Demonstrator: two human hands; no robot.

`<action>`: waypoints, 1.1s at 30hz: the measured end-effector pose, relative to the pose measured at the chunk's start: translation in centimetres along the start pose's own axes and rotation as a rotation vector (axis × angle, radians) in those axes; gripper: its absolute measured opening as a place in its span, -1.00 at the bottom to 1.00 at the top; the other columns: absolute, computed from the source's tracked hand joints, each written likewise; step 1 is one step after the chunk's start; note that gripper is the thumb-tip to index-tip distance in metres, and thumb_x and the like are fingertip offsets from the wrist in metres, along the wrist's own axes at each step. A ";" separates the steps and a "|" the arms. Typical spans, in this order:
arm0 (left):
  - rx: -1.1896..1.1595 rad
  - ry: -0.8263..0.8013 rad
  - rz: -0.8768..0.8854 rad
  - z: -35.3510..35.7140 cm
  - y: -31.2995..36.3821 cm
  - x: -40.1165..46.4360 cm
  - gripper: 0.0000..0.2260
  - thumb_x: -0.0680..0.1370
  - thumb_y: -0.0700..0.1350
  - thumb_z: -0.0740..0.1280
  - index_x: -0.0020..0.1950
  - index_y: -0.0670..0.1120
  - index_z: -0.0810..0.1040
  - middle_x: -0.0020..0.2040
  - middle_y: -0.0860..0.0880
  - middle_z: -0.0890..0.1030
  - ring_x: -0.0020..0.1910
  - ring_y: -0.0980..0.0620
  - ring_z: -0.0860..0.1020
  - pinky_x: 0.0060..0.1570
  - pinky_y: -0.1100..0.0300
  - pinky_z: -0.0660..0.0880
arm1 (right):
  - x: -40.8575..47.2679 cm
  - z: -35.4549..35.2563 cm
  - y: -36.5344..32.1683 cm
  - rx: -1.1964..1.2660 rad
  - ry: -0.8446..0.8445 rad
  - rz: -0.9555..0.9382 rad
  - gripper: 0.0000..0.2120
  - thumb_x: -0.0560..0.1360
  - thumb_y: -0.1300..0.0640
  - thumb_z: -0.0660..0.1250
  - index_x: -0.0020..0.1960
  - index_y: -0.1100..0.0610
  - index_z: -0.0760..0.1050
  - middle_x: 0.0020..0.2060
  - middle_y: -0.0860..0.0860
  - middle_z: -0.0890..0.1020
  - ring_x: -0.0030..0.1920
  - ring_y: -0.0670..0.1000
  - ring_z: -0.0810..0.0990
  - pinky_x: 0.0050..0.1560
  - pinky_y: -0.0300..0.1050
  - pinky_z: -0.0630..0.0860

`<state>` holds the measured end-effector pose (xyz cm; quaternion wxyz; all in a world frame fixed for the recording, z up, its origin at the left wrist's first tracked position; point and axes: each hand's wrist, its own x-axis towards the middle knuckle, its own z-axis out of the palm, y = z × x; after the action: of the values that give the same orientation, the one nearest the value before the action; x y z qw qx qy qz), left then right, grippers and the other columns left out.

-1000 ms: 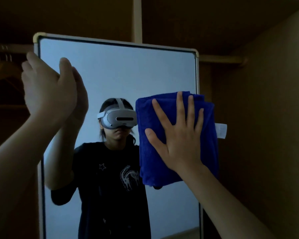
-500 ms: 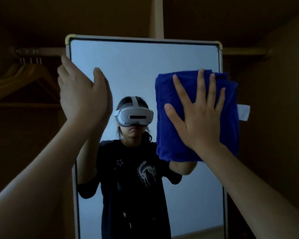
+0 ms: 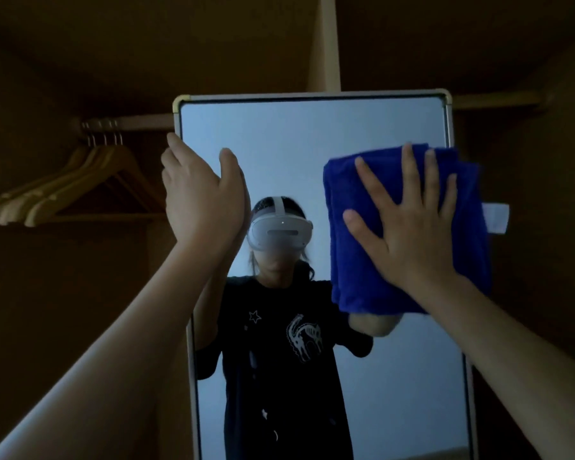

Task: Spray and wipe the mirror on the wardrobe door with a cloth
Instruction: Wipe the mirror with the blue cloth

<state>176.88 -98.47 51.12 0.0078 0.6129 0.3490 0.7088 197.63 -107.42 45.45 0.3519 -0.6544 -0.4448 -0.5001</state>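
Mirror (image 3: 296, 154) stands upright on the wardrobe door, its long axis vertical, in a thin pale frame with rounded top corners; its lower end runs out of view. Compared with a second ago, the whole top edge and both upper corners are in view and sit lower in the picture, and more of the dark wardrobe above shows.

The cloth (image 3: 356, 234), blue and folded into a thick pad with its long side vertical, now lies higher on the glass, at the right edge near the top right corner, where before it sat around mid-height. A white label (image 3: 496, 218) sticks out of its right side past the frame; no writing on it can be read.

The right hand (image 3: 412, 234) presses flat on the cloth, fingers straight and spread wide, pointing up. The left hand (image 3: 200, 207) rests against the left edge of the mirror near the top left corner, fingers straight and together, thumb apart, holding nothing.

Wooden hangers (image 3: 77, 190) on a rail to the left of the mirror have come into view.
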 end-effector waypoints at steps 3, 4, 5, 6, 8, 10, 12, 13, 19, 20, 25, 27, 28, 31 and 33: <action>-0.010 -0.006 0.007 -0.2 0.0 -0.1 -0.37 0.64 0.10 0.12 0.59 -0.17 -0.02 0.54 -0.14 0.17 0.49 -0.14 0.21 0.35 -0.06 0.30 | 3.6 -0.8 0.2 -0.003 0.011 0.040 -0.38 0.52 -0.41 -0.20 0.54 -0.28 -0.16 0.58 0.12 -0.10 0.55 0.24 -0.17 0.47 0.33 -0.17; -0.007 -0.011 0.005 -0.3 0.1 0.0 -0.37 0.64 0.09 0.12 0.59 -0.17 -0.03 0.55 -0.14 0.16 0.50 -0.14 0.20 0.35 -0.05 0.30 | 4.2 -0.9 0.1 -0.006 0.014 0.047 -0.38 0.52 -0.41 -0.21 0.54 -0.28 -0.17 0.58 0.12 -0.10 0.55 0.23 -0.17 0.47 0.33 -0.17; -0.006 -0.015 0.000 -0.3 0.1 -0.1 -0.37 0.64 0.09 0.12 0.59 -0.17 -0.03 0.55 -0.13 0.15 0.50 -0.13 0.19 0.35 -0.04 0.29 | 4.3 -0.9 0.1 -0.008 0.016 0.052 -0.37 0.52 -0.41 -0.22 0.54 -0.27 -0.17 0.58 0.12 -0.10 0.55 0.23 -0.17 0.48 0.33 -0.17; -0.007 -0.019 -0.004 -0.3 0.2 -0.1 -0.37 0.64 0.09 0.12 0.59 -0.17 -0.04 0.56 -0.13 0.14 0.51 -0.13 0.19 0.35 -0.04 0.29 | 4.0 -0.8 -0.1 -0.009 0.018 0.059 -0.37 0.52 -0.40 -0.23 0.54 -0.27 -0.17 0.58 0.12 -0.10 0.55 0.23 -0.17 0.48 0.33 -0.17; -0.008 -0.022 -0.003 -0.3 0.2 -0.2 -0.37 0.64 0.09 0.12 0.59 -0.16 -0.05 0.56 -0.12 0.14 0.51 -0.12 0.18 0.35 -0.03 0.28 | 2.8 -0.5 -0.4 0.003 0.025 0.075 -0.38 0.53 -0.39 -0.23 0.55 -0.25 -0.15 0.57 0.13 -0.09 0.55 0.24 -0.16 0.48 0.33 -0.15; -0.008 -0.028 0.002 -0.4 0.2 -0.2 -0.37 0.64 0.09 0.12 0.59 -0.17 -0.05 0.56 -0.13 0.13 0.51 -0.12 0.17 0.35 -0.02 0.27 | 0.7 -0.2 -0.8 0.009 0.026 0.080 -0.37 0.53 -0.38 -0.22 0.56 -0.23 -0.11 0.57 0.14 -0.07 0.55 0.24 -0.14 0.48 0.34 -0.13; -0.010 -0.033 0.003 -0.4 0.2 -0.2 -0.36 0.64 0.08 0.12 0.59 -0.17 -0.06 0.56 -0.13 0.12 0.51 -0.12 0.17 0.35 -0.02 0.27 | -2.1 0.5 -1.0 0.012 0.017 0.063 -0.37 0.54 -0.37 -0.21 0.57 -0.20 -0.06 0.57 0.16 -0.05 0.55 0.25 -0.12 0.48 0.34 -0.11; -0.012 -0.037 0.005 -0.5 0.1 -0.3 -0.36 0.64 0.08 0.12 0.59 -0.17 -0.06 0.56 -0.13 0.12 0.51 -0.12 0.17 0.35 -0.03 0.27 | -3.7 0.8 -1.2 0.015 0.012 0.054 -0.37 0.54 -0.36 -0.19 0.57 -0.19 -0.03 0.57 0.16 -0.03 0.55 0.26 -0.11 0.47 0.35 -0.10; 0.001 -0.055 0.036 -0.6 -1.1 -2.1 -0.37 0.63 0.07 0.13 0.59 -0.17 -0.04 0.56 -0.13 0.11 0.52 -0.13 0.15 0.35 -0.08 0.28 | -9.5 2.2 -1.2 -0.001 -0.017 0.021 -0.37 0.55 -0.36 -0.12 0.56 -0.16 0.03 0.56 0.20 0.03 0.54 0.29 -0.06 0.46 0.37 -0.07; 0.012 -0.057 0.038 -0.6 -1.4 -2.7 -0.37 0.63 0.06 0.14 0.59 -0.17 -0.04 0.56 -0.13 0.11 0.52 -0.14 0.15 0.35 -0.08 0.28 | -9.6 2.3 -1.2 -0.003 -0.017 0.020 -0.37 0.55 -0.36 -0.12 0.56 -0.16 0.03 0.56 0.20 0.04 0.54 0.29 -0.06 0.45 0.37 -0.07; 0.088 -0.066 0.081 -0.5 -3.0 -6.3 -0.34 0.63 0.06 0.15 0.57 -0.24 -0.05 0.58 -0.19 0.01 0.56 -0.14 0.01 0.48 -0.10 0.11 | -9.4 2.0 -1.3 -0.016 -0.034 0.020 -0.37 0.54 -0.37 -0.11 0.56 -0.18 0.01 0.56 0.20 0.01 0.54 0.29 -0.08 0.45 0.39 -0.08; 0.128 -0.073 0.156 0.1 -3.1 -8.2 -0.35 0.63 0.04 0.14 0.57 -0.27 -0.03 0.59 -0.23 -0.03 0.57 -0.13 -0.09 0.54 -0.06 -0.09 | -8.3 1.7 -1.5 -0.012 -0.042 0.030 -0.37 0.54 -0.38 -0.12 0.56 -0.20 -0.02 0.56 0.19 -0.02 0.54 0.29 -0.11 0.45 0.38 -0.10; 0.138 -0.089 0.208 0.4 -3.0 -9.2 -0.37 0.64 0.03 0.13 0.57 -0.27 -0.02 0.59 -0.22 -0.03 0.58 -0.11 -0.11 0.54 -0.02 -0.17 | -7.5 1.5 -1.6 -0.009 -0.041 0.036 -0.37 0.54 -0.38 -0.12 0.56 -0.21 -0.04 0.57 0.19 -0.03 0.54 0.29 -0.12 0.45 0.38 -0.12; 0.102 -0.198 0.466 1.6 -2.0 -12.0 -0.46 0.66 -0.02 0.10 0.57 -0.20 0.04 0.59 -0.15 0.05 0.58 -0.03 -0.07 0.53 0.04 -0.20 | -4.8 1.1 -1.9 0.002 -0.017 0.056 -0.38 0.55 -0.38 -0.13 0.56 -0.22 -0.08 0.57 0.18 -0.06 0.55 0.28 -0.14 0.46 0.37 -0.15; 0.039 -0.301 0.697 2.5 -1.4 -13.3 -0.52 0.66 -0.04 0.07 0.57 -0.16 0.13 0.58 -0.11 0.15 0.58 -0.01 0.02 0.55 -0.01 -0.11 | -4.1 1.3 -2.0 -0.013 -0.001 0.060 -0.39 0.56 -0.38 -0.14 0.56 -0.21 -0.10 0.57 0.17 -0.06 0.55 0.27 -0.14 0.47 0.35 -0.15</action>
<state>181.83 -102.00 38.90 -0.1940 0.7923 0.1279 0.5641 195.77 -106.46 41.20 0.3623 -0.6700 -0.4218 -0.4918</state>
